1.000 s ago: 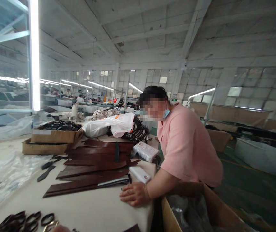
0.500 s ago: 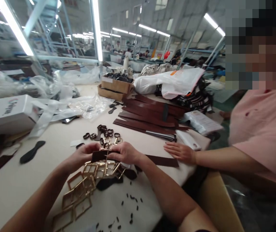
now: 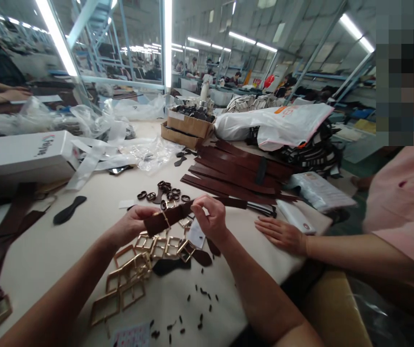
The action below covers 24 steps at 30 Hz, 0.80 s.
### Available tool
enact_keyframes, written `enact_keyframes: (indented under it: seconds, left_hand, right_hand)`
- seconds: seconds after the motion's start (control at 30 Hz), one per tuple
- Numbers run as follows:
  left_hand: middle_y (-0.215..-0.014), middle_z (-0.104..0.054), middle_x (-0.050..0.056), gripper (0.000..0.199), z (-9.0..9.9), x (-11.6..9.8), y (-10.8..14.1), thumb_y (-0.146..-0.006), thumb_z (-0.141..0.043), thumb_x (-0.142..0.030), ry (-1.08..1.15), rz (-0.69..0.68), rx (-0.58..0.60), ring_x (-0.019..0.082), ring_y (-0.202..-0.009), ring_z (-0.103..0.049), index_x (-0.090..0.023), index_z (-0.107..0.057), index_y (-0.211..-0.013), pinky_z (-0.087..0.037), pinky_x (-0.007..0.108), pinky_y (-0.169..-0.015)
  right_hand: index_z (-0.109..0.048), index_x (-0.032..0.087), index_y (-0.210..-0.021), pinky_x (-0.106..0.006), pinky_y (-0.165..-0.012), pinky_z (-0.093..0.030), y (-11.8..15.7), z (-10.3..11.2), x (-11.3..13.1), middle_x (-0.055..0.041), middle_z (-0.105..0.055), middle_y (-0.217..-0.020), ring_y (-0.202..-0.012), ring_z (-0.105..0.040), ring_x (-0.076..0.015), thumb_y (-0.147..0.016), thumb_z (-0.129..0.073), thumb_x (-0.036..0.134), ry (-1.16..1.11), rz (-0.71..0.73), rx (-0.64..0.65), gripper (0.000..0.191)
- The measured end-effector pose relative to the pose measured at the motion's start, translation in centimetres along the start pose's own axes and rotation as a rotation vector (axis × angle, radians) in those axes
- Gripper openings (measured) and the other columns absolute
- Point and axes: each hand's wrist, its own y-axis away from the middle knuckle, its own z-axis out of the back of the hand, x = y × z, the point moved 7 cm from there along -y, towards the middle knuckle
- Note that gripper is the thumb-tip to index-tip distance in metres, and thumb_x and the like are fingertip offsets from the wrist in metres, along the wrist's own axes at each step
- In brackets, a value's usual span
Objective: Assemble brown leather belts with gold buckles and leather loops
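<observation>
White box (image 3: 22, 156), left: lettering too blurred to read surely. White bag (image 3: 282, 126): orange print, illegible. Upper brown carton (image 3: 188, 126) holds black pieces (image 3: 197, 113). Pale table (image 3: 94, 205), strip lights (image 3: 168, 43) behind. Left hand (image 3: 132, 225) pinches brown strap (image 3: 181, 214) near its end, by threaded gold buckle (image 3: 166, 220); right hand (image 3: 210, 219) pinches strap farther along. Strap is held over table, near loose buckles (image 3: 136, 270).

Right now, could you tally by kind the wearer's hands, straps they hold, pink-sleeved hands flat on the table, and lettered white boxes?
Wearer's left hand and right hand: 2
Held brown strap: 1
Pink-sleeved person's flat hand: 1
Lettered white box: 1
Total: 5
</observation>
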Motion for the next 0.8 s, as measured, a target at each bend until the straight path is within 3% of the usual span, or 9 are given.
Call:
enact_keyframes:
  seconds: [0.1, 0.2, 0.3, 0.53, 0.7, 0.8]
  left_hand:
    - [-0.073, -0.069, 0.006, 0.033, 0.8, -0.2, -0.2, -0.058, -0.087, -0.039, 0.143, -0.117, -0.224, 0.018, -0.065, -0.060, -0.016, -0.076, -0.079, -0.049, 0.029, -0.063]
    - [-0.076, -0.070, 0.006, 0.033, -0.2, 0.2, -0.5, -0.063, -0.085, -0.042, 0.110, -0.172, -0.246, 0.018, -0.069, -0.062, -0.015, -0.076, -0.079, -0.050, 0.030, -0.070]
    - [-0.077, -0.071, 0.006, 0.039, -1.3, 0.8, -0.8, -0.063, -0.085, -0.048, 0.062, -0.172, -0.233, 0.018, -0.070, -0.062, -0.014, -0.077, -0.082, -0.050, 0.029, -0.070]
    - [-0.068, -0.068, 0.004, 0.034, -1.6, 1.3, -1.0, -0.063, -0.085, -0.047, 0.068, -0.186, -0.249, 0.014, -0.062, -0.056, -0.016, -0.077, -0.075, -0.046, 0.025, -0.062]
    - [-0.074, -0.070, 0.006, 0.030, -1.8, 1.5, -1.0, -0.068, -0.081, -0.044, 0.038, -0.175, -0.264, 0.015, -0.069, -0.060, -0.017, -0.078, -0.081, -0.048, 0.026, -0.066]
    - [-0.075, -0.070, 0.006, 0.028, -2.0, 2.0, -1.2, -0.069, -0.080, -0.041, 0.028, -0.160, -0.268, 0.017, -0.071, -0.061, -0.017, -0.078, -0.082, -0.048, 0.027, -0.069]
  right_hand:
    - [-0.056, 0.018, -0.062, -0.026, -0.062, -0.039, 0.3, -1.6, -0.1, -0.0014, -0.056, -0.061, -0.059, -0.051, -0.0123, -0.093, -0.052, 0.046, -0.010, -0.026, 0.199, 0.042]
    - [-0.070, 0.016, -0.084, -0.027, -0.067, -0.042, 1.1, -4.1, -1.2, -0.0034, -0.066, -0.077, -0.069, -0.059, -0.0146, -0.087, -0.062, 0.050, -0.040, -0.149, 0.385, 0.035]
    - [-0.071, 0.014, -0.103, -0.030, -0.078, -0.046, 1.4, -5.3, -2.2, -0.0066, -0.071, -0.093, -0.085, -0.064, -0.0195, -0.087, -0.061, 0.052, -0.230, -0.251, 0.346, 0.042]
    - [-0.069, 0.020, -0.116, -0.034, -0.093, -0.048, 1.6, -6.3, -2.1, -0.0066, -0.069, -0.112, -0.106, -0.062, -0.0233, -0.082, -0.069, 0.051, -0.706, -0.358, 0.344, 0.046]
    - [-0.071, 0.021, -0.111, -0.028, -0.074, -0.051, 2.3, -7.3, -2.1, -0.0048, -0.071, -0.100, -0.080, -0.063, -0.0156, -0.081, -0.071, 0.050, -0.988, -0.536, 0.245, 0.042]
    - [-0.074, 0.020, -0.103, -0.027, -0.073, -0.051, 2.8, -7.9, -2.6, -0.0051, -0.072, -0.097, -0.078, -0.063, -0.0151, -0.082, -0.071, 0.048, -1.072, -0.591, 0.166, 0.036]
